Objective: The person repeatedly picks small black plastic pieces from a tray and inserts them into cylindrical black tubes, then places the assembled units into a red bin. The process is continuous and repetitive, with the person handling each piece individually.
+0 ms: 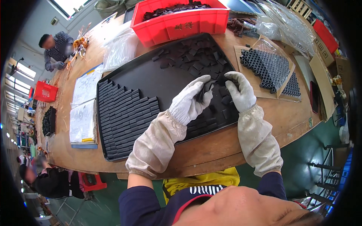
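A large black tray (145, 81) lies on the table before me. Short black pieces (128, 113) stand in tight, stepped rows over its left side, while loose flat black pieces (196, 56) are scattered at its far right. Above the tray's right part, my left hand (192, 98), in a white glove, is closed around a few black pieces (205, 90). Close beside it, my gloved right hand (242, 92) has thumb and fingers curled together, with a small black piece at the fingertips, partly hidden. More pieces lie beneath both hands.
Behind the tray stands a red bin (177, 26) of black pieces. Open papers (83, 113) and a plastic bag (120, 49) lie left. At right, a cardboard tray (260, 88) holds black tubes under bubble wrap. Two people (56, 49) sit at the left.
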Action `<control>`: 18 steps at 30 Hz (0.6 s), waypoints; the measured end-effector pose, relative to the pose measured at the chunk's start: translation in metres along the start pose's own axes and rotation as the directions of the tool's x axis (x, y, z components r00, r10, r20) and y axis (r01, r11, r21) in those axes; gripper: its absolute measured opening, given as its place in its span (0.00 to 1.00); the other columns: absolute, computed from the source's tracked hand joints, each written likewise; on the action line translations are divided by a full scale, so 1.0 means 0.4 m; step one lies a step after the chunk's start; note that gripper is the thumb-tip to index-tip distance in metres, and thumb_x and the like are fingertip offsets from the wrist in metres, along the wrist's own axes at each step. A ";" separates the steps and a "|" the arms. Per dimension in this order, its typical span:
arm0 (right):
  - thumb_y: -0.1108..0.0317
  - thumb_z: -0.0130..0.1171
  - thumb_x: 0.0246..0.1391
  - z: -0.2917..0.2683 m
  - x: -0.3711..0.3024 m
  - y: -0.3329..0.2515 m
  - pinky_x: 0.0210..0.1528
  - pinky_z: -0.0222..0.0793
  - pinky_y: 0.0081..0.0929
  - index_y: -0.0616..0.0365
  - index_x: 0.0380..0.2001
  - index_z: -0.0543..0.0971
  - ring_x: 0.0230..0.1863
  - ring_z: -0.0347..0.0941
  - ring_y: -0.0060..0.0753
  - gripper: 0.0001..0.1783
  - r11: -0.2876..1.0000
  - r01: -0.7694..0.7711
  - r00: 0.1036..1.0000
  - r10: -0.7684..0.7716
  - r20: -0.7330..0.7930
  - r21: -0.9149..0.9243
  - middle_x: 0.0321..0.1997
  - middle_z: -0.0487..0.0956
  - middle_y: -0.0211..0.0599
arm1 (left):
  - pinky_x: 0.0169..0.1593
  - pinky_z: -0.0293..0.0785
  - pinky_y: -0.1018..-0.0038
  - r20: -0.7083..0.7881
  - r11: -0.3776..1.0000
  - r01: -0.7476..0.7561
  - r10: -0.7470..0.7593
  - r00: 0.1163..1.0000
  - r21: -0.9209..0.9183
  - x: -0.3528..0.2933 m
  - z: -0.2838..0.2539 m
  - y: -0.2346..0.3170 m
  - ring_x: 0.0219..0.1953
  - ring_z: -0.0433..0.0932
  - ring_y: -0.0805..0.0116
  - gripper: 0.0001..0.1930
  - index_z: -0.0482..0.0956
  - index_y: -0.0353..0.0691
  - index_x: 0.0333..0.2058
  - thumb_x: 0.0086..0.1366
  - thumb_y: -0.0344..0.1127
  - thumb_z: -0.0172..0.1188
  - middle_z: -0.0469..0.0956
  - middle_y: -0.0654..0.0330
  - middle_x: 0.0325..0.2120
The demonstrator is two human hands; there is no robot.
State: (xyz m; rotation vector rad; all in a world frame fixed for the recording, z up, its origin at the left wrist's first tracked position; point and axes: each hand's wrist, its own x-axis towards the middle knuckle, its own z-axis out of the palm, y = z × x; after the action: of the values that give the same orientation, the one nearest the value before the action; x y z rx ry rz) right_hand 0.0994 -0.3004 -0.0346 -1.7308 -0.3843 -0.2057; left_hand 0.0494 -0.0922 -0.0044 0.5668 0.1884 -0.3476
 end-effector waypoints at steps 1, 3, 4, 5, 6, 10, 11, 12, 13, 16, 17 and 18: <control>0.77 0.59 0.59 0.001 0.000 -0.002 0.48 0.73 0.22 0.60 0.52 0.77 0.45 0.76 0.21 0.17 0.998 0.045 0.999 -0.046 -0.013 -0.041 0.45 0.80 0.34 | 0.41 0.81 0.81 0.001 1.000 0.003 -0.003 1.000 -0.019 -0.003 0.004 0.001 0.37 0.77 0.68 0.17 0.72 0.36 0.58 0.75 0.35 0.52 0.75 0.52 0.46; 0.78 0.60 0.58 0.005 -0.002 -0.016 0.48 0.73 0.22 0.59 0.53 0.77 0.45 0.76 0.22 0.18 0.987 0.103 0.994 -0.108 -0.031 -0.125 0.46 0.79 0.36 | 0.41 0.80 0.82 -0.007 0.999 0.027 -0.027 1.000 -0.024 -0.002 -0.004 0.007 0.37 0.77 0.68 0.17 0.73 0.36 0.58 0.74 0.36 0.53 0.76 0.53 0.46; 0.78 0.60 0.58 0.008 -0.001 -0.036 0.48 0.73 0.23 0.59 0.53 0.77 0.46 0.76 0.23 0.19 0.979 0.116 0.992 -0.124 -0.038 -0.167 0.47 0.79 0.36 | 0.41 0.80 0.82 -0.014 0.999 0.037 -0.037 0.999 -0.027 -0.004 -0.008 0.010 0.37 0.77 0.69 0.17 0.73 0.36 0.57 0.74 0.36 0.53 0.76 0.53 0.45; 0.78 0.60 0.57 0.010 -0.001 -0.047 0.49 0.73 0.23 0.59 0.53 0.77 0.46 0.76 0.24 0.19 0.970 0.128 0.989 -0.140 -0.044 -0.209 0.47 0.79 0.36 | 0.41 0.80 0.82 -0.005 1.000 0.031 -0.031 1.000 0.002 -0.008 -0.007 0.011 0.37 0.77 0.69 0.17 0.73 0.36 0.57 0.74 0.37 0.54 0.76 0.54 0.44; 0.78 0.60 0.57 0.008 -0.001 -0.045 0.49 0.73 0.23 0.59 0.53 0.77 0.46 0.77 0.24 0.19 0.975 0.146 0.989 -0.150 -0.012 -0.169 0.47 0.78 0.36 | 0.41 0.80 0.82 0.007 0.999 0.028 -0.028 1.000 0.033 -0.013 0.001 0.013 0.37 0.77 0.69 0.17 0.73 0.35 0.56 0.74 0.37 0.54 0.76 0.55 0.44; 0.80 0.58 0.59 0.014 -0.010 -0.061 0.50 0.73 0.23 0.61 0.54 0.76 0.46 0.75 0.21 0.19 0.963 0.246 0.961 -0.229 0.153 -0.106 0.47 0.78 0.34 | 0.39 0.79 0.82 0.018 0.994 0.009 -0.011 1.000 0.113 -0.016 0.020 0.002 0.37 0.77 0.70 0.16 0.74 0.35 0.54 0.73 0.36 0.55 0.77 0.57 0.41; 0.80 0.56 0.60 0.018 -0.016 -0.070 0.51 0.72 0.22 0.62 0.54 0.75 0.46 0.74 0.20 0.18 0.953 0.282 0.945 -0.256 0.204 -0.113 0.47 0.78 0.33 | 0.39 0.79 0.82 0.020 0.991 0.021 -0.024 1.000 0.135 -0.017 0.020 0.001 0.37 0.77 0.70 0.15 0.74 0.35 0.54 0.73 0.36 0.55 0.77 0.57 0.41; 0.82 0.55 0.60 0.019 -0.028 -0.063 0.49 0.72 0.20 0.63 0.51 0.76 0.43 0.74 0.19 0.16 0.988 0.155 0.961 -0.149 0.234 -0.008 0.46 0.78 0.32 | 0.39 0.79 0.81 0.023 0.987 0.037 -0.041 0.999 0.159 -0.017 0.021 0.001 0.37 0.77 0.71 0.15 0.74 0.34 0.53 0.73 0.36 0.55 0.77 0.57 0.40; 0.82 0.56 0.60 0.018 -0.030 -0.057 0.48 0.72 0.19 0.62 0.50 0.76 0.43 0.75 0.20 0.15 0.992 0.126 0.972 -0.126 0.198 0.013 0.45 0.78 0.33 | 0.38 0.79 0.81 0.025 0.981 0.052 -0.058 0.998 0.184 -0.018 0.022 0.001 0.37 0.77 0.71 0.15 0.74 0.34 0.53 0.73 0.36 0.55 0.77 0.57 0.40; 0.81 0.58 0.59 0.013 -0.032 -0.048 0.45 0.73 0.20 0.61 0.47 0.78 0.41 0.77 0.24 0.13 0.996 0.046 0.992 -0.054 0.114 0.070 0.43 0.79 0.37 | 0.36 0.78 0.81 -0.012 0.991 0.085 -0.084 0.996 0.101 -0.022 0.027 0.011 0.35 0.76 0.71 0.17 0.75 0.33 0.51 0.73 0.40 0.57 0.76 0.57 0.40; 0.81 0.57 0.59 0.010 -0.029 -0.048 0.45 0.73 0.21 0.61 0.46 0.79 0.41 0.77 0.24 0.12 0.996 0.079 0.990 -0.083 0.115 0.042 0.42 0.79 0.37 | 0.36 0.78 0.81 -0.041 0.993 0.093 -0.091 0.995 0.073 -0.021 0.027 0.014 0.35 0.76 0.71 0.17 0.75 0.33 0.51 0.73 0.41 0.57 0.76 0.57 0.40; 0.80 0.57 0.59 0.008 -0.026 -0.049 0.45 0.72 0.21 0.61 0.46 0.79 0.41 0.77 0.25 0.12 0.994 0.111 0.987 -0.112 0.118 0.017 0.42 0.79 0.36 | 0.34 0.77 0.82 -0.077 0.993 0.070 -0.063 0.995 0.091 -0.024 0.028 0.018 0.34 0.76 0.72 0.17 0.77 0.33 0.49 0.73 0.43 0.57 0.76 0.58 0.39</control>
State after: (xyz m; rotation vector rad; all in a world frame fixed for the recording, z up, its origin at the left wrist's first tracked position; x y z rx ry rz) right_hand 0.0824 -0.2957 -0.0211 -1.7178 -0.5700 -0.1816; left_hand 0.0442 -0.0900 0.0108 0.6676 0.2639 -0.4021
